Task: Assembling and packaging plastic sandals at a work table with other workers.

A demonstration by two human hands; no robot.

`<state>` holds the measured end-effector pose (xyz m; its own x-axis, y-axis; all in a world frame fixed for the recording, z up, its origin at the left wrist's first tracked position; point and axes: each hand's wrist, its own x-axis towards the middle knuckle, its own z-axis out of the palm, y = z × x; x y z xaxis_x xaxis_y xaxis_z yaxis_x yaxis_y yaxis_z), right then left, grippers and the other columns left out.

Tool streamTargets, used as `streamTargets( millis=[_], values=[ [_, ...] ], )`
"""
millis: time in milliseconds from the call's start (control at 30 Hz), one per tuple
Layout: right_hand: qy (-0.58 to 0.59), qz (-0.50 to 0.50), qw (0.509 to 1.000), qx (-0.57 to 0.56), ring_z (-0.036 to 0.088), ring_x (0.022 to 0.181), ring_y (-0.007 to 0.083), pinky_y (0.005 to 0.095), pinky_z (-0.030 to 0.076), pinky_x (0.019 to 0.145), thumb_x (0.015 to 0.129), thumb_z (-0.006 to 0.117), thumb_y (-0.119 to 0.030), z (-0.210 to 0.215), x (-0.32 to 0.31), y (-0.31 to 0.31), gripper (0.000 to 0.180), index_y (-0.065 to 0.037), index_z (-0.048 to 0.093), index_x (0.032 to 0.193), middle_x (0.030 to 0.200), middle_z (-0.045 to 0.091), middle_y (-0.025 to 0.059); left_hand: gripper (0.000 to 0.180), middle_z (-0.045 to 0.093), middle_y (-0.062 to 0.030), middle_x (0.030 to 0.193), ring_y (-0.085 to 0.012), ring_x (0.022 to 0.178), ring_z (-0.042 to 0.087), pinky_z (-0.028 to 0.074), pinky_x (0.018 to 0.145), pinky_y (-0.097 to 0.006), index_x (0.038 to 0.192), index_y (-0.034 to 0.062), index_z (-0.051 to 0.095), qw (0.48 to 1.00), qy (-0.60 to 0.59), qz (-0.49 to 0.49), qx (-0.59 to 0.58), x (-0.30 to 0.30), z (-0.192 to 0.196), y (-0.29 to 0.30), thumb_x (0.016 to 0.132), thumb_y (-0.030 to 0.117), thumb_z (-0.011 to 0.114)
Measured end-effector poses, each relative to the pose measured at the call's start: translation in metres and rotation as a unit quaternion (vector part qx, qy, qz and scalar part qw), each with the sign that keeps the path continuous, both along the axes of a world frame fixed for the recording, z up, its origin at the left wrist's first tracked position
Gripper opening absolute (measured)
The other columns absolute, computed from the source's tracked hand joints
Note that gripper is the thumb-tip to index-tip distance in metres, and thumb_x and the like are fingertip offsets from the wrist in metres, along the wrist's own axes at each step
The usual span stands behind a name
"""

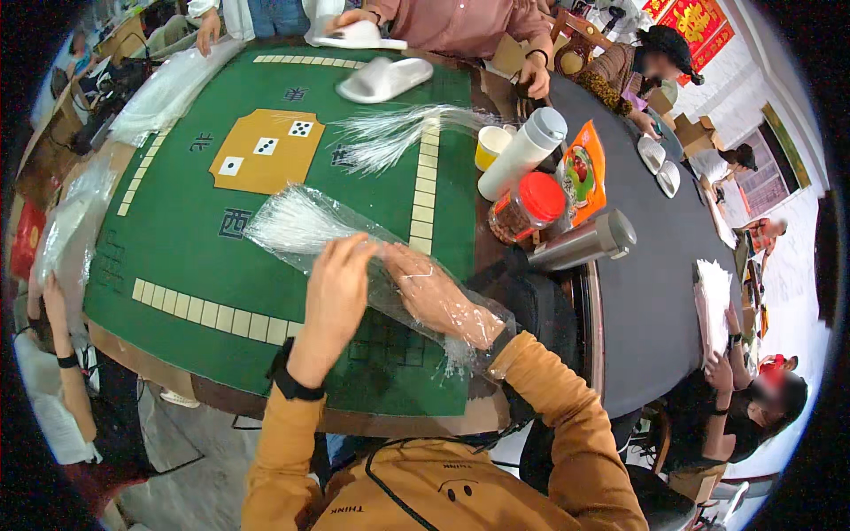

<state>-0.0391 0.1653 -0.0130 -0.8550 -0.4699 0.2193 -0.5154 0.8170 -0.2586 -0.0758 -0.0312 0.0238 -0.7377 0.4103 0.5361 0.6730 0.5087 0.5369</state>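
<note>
A clear plastic bag holding a bundle of thin white strands lies slantwise over the green mahjong-patterned table mat. My left hand pinches the film of the bag, its bent fingertips close to my right fingers. My right hand is closed round the bundle, back of the hand upward, with clear film around it and down to the wrist. The strands' other ends come out below my right wrist. Where my right fingertips press is hidden. A second, loose bunch of white strands is fanned out farther back on the mat.
White slippers lie at the far edge near a co-worker's hands. To the right stand a yellow-white cup, a white bottle, a red-lidded jar, an orange packet and a steel thermos. Clear plastic sheets lie at left.
</note>
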Motion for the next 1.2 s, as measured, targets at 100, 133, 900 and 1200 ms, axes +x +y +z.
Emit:
streamTargets(
  millis=[100, 133, 900, 1200],
  values=[
    [0.040, -0.004, 0.999, 0.031, 0.044, 0.135, 0.0370, 0.0454, 0.037, 0.113, 0.080, 0.055, -0.002, -0.005, 0.003, -0.005, 0.057, 0.008, 0.048, 0.135, 0.144, 0.046, 0.0223, 0.027, 0.062, -0.0165, 0.118, -0.0378, 0.106, 0.057, 0.049, 0.092, -0.045, 0.110, 0.0005, 0.066, 1.000, 0.006, 0.024, -0.008, -0.032, -0.030, -0.002, 0.084, -0.003, 0.059],
    [0.040, -0.005, 0.999, 0.016, 0.044, 0.135, 0.0379, 0.0449, 0.037, 0.113, 0.080, 0.055, 0.000, -0.009, 0.003, -0.005, 0.057, 0.008, 0.047, 0.135, 0.145, 0.044, 0.0229, 0.026, 0.063, -0.0162, 0.114, -0.0377, 0.105, 0.057, 0.049, 0.092, -0.045, 0.109, 0.0009, 0.066, 1.000, 0.004, 0.003, -0.027, -0.037, -0.036, -0.001, 0.084, -0.002, 0.060],
    [-0.004, 0.002, 1.000, -0.016, 0.042, 0.135, 0.0444, 0.0484, 0.035, 0.114, 0.077, 0.072, -0.006, 0.027, 0.052, 0.019, 0.072, 0.008, 0.041, 0.140, 0.144, 0.042, 0.0286, 0.007, 0.058, -0.0105, 0.094, -0.0343, 0.092, 0.055, 0.048, 0.079, -0.046, 0.086, 0.0037, 0.060, 1.000, 0.021, 0.003, -0.003, -0.050, -0.064, 0.013, 0.081, 0.002, 0.065],
    [-0.008, -0.020, 1.000, -0.004, 0.043, 0.134, 0.0422, 0.0475, 0.036, 0.114, 0.080, 0.070, -0.010, 0.022, 0.047, 0.017, 0.069, 0.009, 0.040, 0.140, 0.142, 0.044, 0.0277, 0.015, 0.059, -0.0097, 0.102, -0.0324, 0.096, 0.056, 0.048, 0.082, -0.044, 0.094, 0.0045, 0.065, 0.998, 0.058, 0.005, -0.011, -0.046, -0.067, 0.014, 0.079, 0.003, 0.064]
  ],
)
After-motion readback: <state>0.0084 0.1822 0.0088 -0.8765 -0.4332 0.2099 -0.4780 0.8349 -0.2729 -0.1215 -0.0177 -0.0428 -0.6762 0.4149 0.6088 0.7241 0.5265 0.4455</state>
